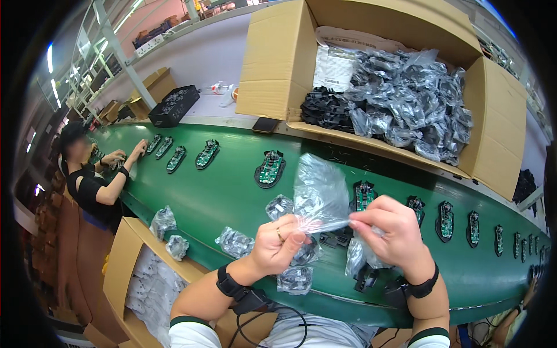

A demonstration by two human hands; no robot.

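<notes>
A clear plastic bag is stretched between my two hands above the green work surface. My left hand pinches its gathered edge on the left, and my right hand pinches it on the right with thumb and fingertips. Below my right hand lies another clear bag, next to a loose black plastic part. A second black part shows between my hands. Bagged dark parts are scattered around my left hand. Just beyond my right hand is a green circuit board in a black base, partly hidden.
A large open cardboard box full of bagged dark parts stands at the back. Several board assemblies line the green surface. Another carton with white bags sits lower left. A person works at far left.
</notes>
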